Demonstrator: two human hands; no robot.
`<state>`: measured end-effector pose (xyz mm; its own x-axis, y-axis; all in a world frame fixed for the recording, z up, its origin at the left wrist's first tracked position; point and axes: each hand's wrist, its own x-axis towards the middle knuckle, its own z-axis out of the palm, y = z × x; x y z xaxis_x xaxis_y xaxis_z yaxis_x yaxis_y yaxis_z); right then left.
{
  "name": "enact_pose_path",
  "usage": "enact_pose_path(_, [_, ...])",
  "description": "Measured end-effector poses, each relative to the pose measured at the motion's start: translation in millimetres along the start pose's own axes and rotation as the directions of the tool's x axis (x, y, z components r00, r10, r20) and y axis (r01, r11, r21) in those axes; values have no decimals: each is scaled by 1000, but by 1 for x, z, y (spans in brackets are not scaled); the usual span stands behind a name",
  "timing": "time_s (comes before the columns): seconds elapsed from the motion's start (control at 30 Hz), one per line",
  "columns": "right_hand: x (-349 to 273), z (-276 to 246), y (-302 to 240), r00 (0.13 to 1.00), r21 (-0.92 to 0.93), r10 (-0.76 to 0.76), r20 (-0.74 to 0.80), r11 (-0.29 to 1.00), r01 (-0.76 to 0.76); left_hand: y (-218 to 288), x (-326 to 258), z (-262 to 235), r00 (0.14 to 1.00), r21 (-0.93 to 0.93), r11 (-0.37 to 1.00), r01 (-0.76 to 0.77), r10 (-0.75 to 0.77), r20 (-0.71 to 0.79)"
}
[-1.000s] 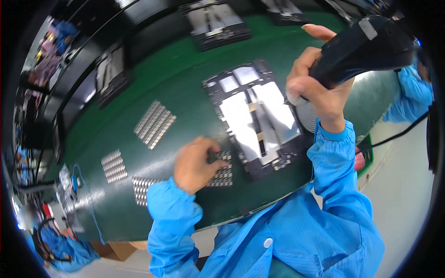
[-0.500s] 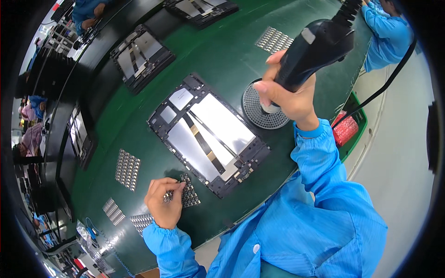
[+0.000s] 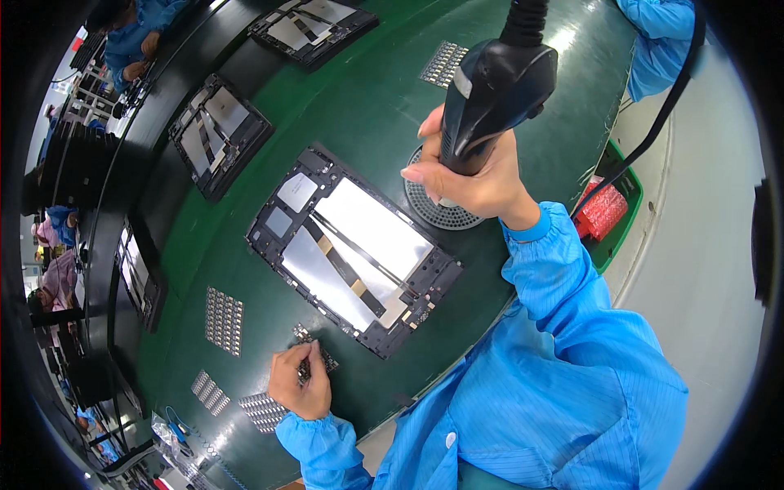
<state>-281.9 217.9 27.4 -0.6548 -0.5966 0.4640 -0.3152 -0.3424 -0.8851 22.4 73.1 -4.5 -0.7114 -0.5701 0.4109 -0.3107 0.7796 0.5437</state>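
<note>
Spanning most of view, green table (image 3: 359, 106) bore black-framed device (image 3: 367, 237), silver plates up, roughly central. Green bin (image 3: 627, 214) at right held red bubble-wrapped bundle (image 3: 604, 208), contents impossible to make out; bin's left part hidden. Black handheld tool (image 3: 500, 94), top cut off by frame, filled right hand (image 3: 483, 181), fingers curled round grip. Both hid part of perforated disc (image 3: 433, 208). Left hand (image 3: 300, 382), thumb and fingertips narrowly spaced, mostly covered small-parts sheet (image 3: 329, 360) just beside device's lower-left edge; gripped or merely touched, couldn't tell.
</note>
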Motion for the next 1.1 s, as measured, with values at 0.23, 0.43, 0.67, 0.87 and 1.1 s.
enact_pose_path(0.23, [-2,17,-9,998,50,42,-56,998,-39,9,3,8,947,-102,942,321,-316,65])
enact_pose_path(0.43, [12,46,-36,976,145,-208,-62,966,215,16,21,18,971,-151,970,191,-164,174])
enact_pose_path(0.67, [47,151,-45,944,190,-185,274,972,136,-11,14,18,981,-222,962,156,-125,145])
enact_pose_path(0.87, [50,188,-8,932,154,-151,328,982,105,-30,16,5,966,-200,963,179,-211,-153])
enact_pose_path(1.1, [45,198,-9,934,172,-48,354,985,-14,-34,16,6,961,-229,968,101,-155,-229])
